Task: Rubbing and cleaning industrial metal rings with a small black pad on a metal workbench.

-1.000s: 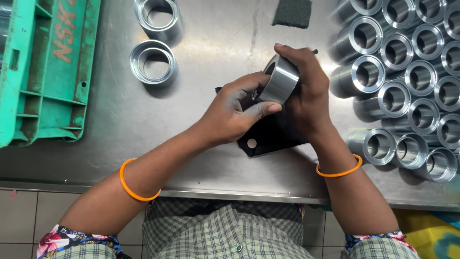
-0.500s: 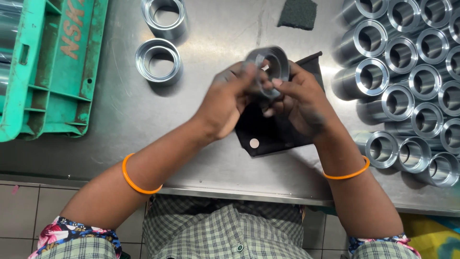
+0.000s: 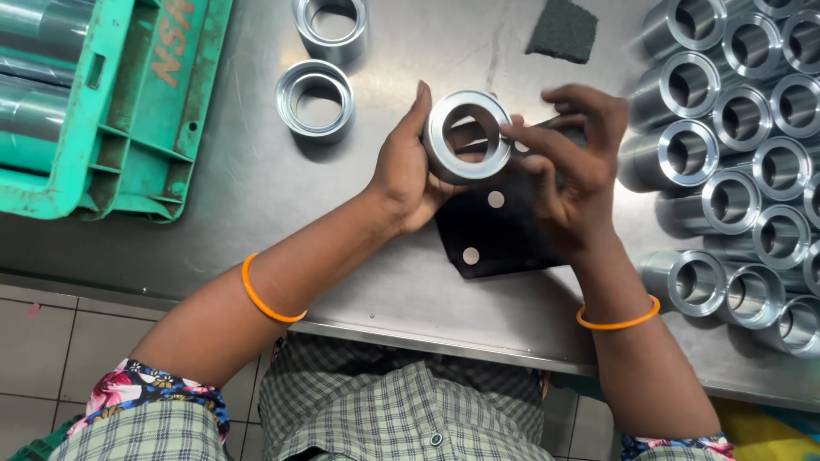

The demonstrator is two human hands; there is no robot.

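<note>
Now both hands grip steel ring — black plate beneath, sleeves right.

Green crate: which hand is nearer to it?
Left. The left hand cups the steel ring mid-table, with two loose rings between it and the green crate. The right hand sits on the ring's far side, toward the stacked sleeves.

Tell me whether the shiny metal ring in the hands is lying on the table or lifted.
Lifted: the shiny metal ring is tilted, bore facing the camera, between left hand and right hand.
</note>
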